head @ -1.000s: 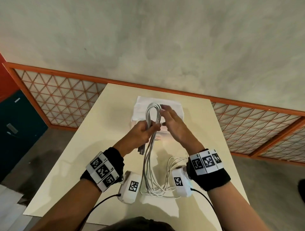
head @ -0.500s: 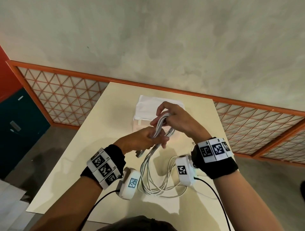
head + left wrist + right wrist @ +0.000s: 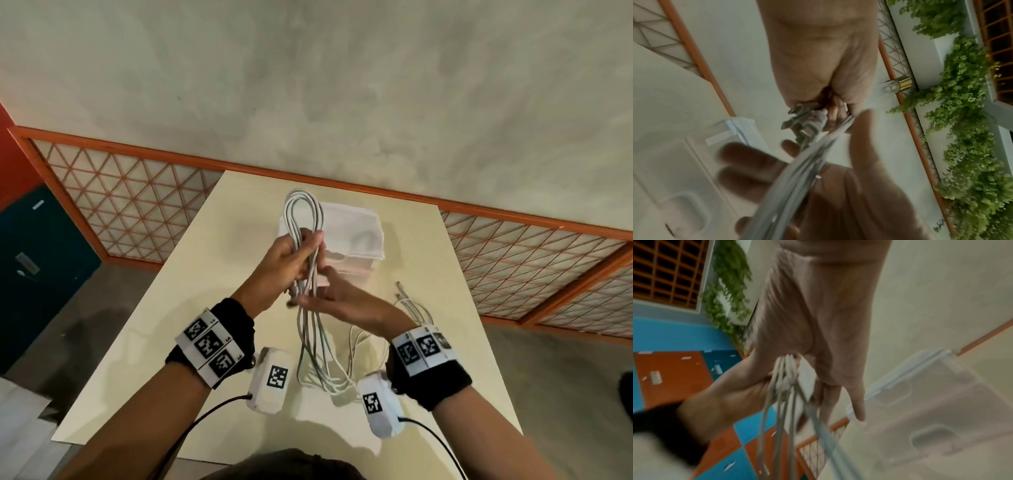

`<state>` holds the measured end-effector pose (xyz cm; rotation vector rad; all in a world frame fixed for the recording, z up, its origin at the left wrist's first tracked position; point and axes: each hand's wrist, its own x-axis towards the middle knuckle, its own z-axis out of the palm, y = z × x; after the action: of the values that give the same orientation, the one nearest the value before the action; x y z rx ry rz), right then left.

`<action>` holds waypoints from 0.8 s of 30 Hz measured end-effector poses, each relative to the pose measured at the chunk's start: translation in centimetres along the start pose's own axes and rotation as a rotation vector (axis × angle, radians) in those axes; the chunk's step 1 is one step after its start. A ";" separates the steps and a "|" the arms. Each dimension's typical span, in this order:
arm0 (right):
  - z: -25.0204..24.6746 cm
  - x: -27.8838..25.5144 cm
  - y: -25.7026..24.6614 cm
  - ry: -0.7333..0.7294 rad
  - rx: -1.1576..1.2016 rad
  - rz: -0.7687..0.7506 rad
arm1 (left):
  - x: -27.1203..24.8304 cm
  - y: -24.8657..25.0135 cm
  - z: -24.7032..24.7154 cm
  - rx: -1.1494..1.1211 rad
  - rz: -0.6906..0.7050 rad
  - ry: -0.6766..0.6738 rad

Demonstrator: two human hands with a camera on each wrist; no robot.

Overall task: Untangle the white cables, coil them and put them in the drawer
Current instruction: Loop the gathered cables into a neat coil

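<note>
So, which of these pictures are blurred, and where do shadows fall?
Head view: mostly sharp, edges bent by the wide lens; soft shadows of the arms lie on the table. Left wrist view: right hand smeared by motion. Right wrist view: white cables and drawer unit blurred.

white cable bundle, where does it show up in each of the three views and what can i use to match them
Head: the white cable bundle is at centre, its loop rising above the left hand, strands hanging to the table.
Left wrist: lower centre, blurred, running diagonally across the left palm.
Right wrist: centre, hanging strands between the two hands.
Shared landmark: the white drawer box, lower left and lower right in the wrist views.
</note>
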<state>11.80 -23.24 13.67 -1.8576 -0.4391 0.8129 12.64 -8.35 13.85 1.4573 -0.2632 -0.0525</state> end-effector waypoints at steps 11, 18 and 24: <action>1.2 0.1 -1.2 0.248 -0.378 -0.216 | 1.2 -1.6 -1.5 0.209 0.130 0.435; 2.1 0.3 -0.9 0.027 -0.228 -0.139 | 1.8 -0.8 -1.0 -0.219 -0.052 0.480; 1.2 -1.5 0.9 -0.179 -0.069 -0.052 | 2.2 -0.7 -2.9 -0.297 0.059 0.609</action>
<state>9.84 -23.76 13.07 -1.8355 -0.6323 0.9430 15.47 -6.04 13.20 1.1083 0.1948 0.3815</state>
